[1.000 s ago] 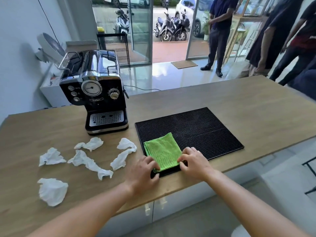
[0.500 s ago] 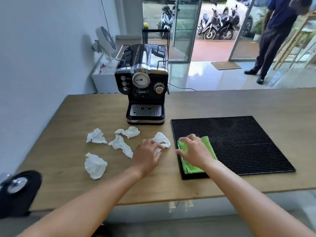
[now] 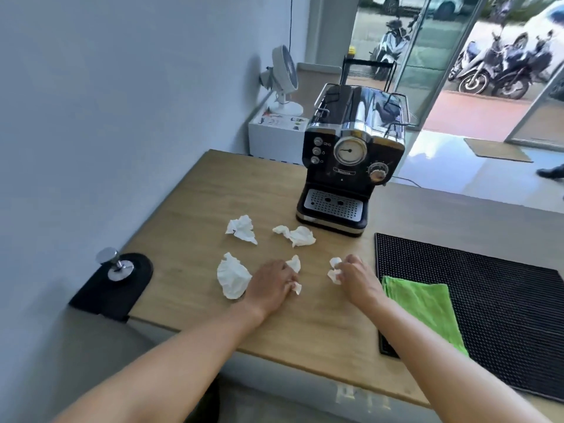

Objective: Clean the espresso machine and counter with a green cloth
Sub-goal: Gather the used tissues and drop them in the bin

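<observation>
**A:** What have the fingers got?

**B:** On the left hand (image 3: 271, 285) the fingers (image 3: 287, 277) are curled over a twisted tissue (image 3: 294, 264); white ends poke out on both sides. The right hand (image 3: 357, 279) has its fingers (image 3: 345, 265) bunched round a small tissue (image 3: 334, 271), pinching it low over the bench (image 3: 189, 215).

**A:** And the green cloth (image 3: 424, 306)?

**B:** Folded, with no hand on it; it lies on the near left corner of the black mat (image 3: 488, 300), just right of the right wrist. The espresso machine (image 3: 351, 166) stands further back, well apart from both hands.

**A:** So the wiping isn't begun, I'd say. What could spoil it?

**B:** The loose paper, mostly. A big wad (image 3: 232, 277) sits against the left hand and two more wads (image 3: 297, 235) lie nearer the machine. They look light, so a careless forearm could sweep one off the near edge. Wiping before they're cleared would only drag them about. A wide reach left might also clip the tamper (image 3: 114, 264) at the bench's corner — it looks heavy enough to matter if it fell
</observation>
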`<state>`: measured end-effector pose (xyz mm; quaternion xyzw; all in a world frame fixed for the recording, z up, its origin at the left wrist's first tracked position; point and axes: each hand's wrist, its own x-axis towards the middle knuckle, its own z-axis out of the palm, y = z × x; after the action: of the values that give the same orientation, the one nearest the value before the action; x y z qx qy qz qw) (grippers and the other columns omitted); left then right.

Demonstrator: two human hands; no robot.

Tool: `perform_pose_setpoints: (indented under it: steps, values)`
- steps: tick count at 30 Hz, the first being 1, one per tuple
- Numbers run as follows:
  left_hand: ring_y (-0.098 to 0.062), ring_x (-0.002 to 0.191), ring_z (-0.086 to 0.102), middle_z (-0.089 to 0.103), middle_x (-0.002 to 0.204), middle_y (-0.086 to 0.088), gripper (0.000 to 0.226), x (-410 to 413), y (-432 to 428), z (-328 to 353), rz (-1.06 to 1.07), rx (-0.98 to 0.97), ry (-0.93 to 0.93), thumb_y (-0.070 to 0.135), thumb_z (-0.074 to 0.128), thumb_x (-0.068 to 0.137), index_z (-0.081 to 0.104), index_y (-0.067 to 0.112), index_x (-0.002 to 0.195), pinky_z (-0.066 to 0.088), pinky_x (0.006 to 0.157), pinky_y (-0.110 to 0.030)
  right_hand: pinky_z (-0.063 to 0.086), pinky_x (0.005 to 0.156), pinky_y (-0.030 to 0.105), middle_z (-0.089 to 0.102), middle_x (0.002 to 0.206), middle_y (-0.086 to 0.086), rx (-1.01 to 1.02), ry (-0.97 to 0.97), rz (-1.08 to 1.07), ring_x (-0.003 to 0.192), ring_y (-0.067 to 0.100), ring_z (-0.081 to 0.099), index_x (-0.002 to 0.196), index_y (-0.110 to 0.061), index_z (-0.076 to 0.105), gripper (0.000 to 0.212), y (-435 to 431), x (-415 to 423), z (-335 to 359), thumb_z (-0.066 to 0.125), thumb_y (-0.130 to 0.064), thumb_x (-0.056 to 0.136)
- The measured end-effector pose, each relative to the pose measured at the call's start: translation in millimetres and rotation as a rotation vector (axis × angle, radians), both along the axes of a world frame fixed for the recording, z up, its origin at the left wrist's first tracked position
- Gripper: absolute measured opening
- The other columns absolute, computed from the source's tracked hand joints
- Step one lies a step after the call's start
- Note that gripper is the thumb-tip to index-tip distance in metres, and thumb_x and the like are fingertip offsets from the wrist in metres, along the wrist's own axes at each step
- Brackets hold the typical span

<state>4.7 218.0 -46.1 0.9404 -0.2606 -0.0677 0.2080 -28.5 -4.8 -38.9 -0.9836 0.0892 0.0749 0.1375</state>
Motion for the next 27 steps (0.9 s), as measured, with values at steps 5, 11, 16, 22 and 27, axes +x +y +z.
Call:
perform_pose_setpoints:
  steps: [5, 11, 16, 22, 27]
  values:
    - [-0.015, 0.111, 0.05, 0.056, 0.116, 0.001, 0.037, -2, 3, 28, 0.039, -0.166, 0.045, 0.014, 0.043, 0.095, 0.058, 0.027, 0.126, 0.045, 0.089, -0.03, 0.043, 0.086, 0.033, 0.038, 0.14, 0.005, 0.069, -0.089, 0.017, 0.119, 0.026, 0.047, 0.149, -0.028, 0.031, 0.063, 27, 44, 29, 0.046, -0.004, 0.093]
    - [-0.025, 0.098, 0.057, 0.042, 0.123, -0.004, 0.069, 20, 59, 35, 0.347, 0.089, -0.02, 0.011, 0.047, 0.087, 0.026, 0.043, 0.144, 0.048, 0.078, -0.035, 0.05, 0.092, 0.04, -0.005, 0.163, 0.005, -0.057, 0.215, 0.286, 0.132, 0.034, 0.043, 0.153, -0.043, 0.006, 0.084, 67, 93, 37, 0.057, -0.012, 0.093]
    - [-0.029, 0.1, 0.06, 0.036, 0.128, -0.006, 0.05, 31, 103, 18, 0.39, 0.235, 0.248, 0.018, 0.053, 0.084, 0.046, 0.036, 0.13, 0.048, 0.084, -0.034, 0.047, 0.077, 0.033, 0.047, 0.133, 0.008, -0.096, 0.2, 0.273, 0.103, 0.027, 0.057, 0.135, -0.022, 0.049, 0.038, 83, 112, 32, 0.052, -0.023, 0.097]
    - [-0.026, 0.095, 0.06, 0.049, 0.109, -0.002, 0.022, 30, 113, 1, 0.364, 0.083, 0.158, 0.017, 0.046, 0.086, 0.058, 0.018, 0.105, 0.043, 0.072, -0.031, 0.049, 0.079, 0.036, 0.053, 0.127, 0.003, 0.034, -0.009, 0.279, 0.106, 0.026, 0.057, 0.135, -0.023, 0.047, 0.043, 126, 146, 53, 0.052, -0.013, 0.094]
    - [-0.025, 0.094, 0.06, 0.053, 0.108, -0.003, 0.028, 29, 117, 0, 0.405, 0.041, 0.175, 0.018, 0.047, 0.085, 0.062, 0.022, 0.108, 0.046, 0.076, -0.03, 0.046, 0.063, 0.029, 0.059, 0.123, 0.009, 0.083, 0.277, 0.481, 0.078, 0.019, 0.052, 0.147, -0.024, 0.03, 0.069, 185, 159, 70, 0.057, -0.01, 0.085]
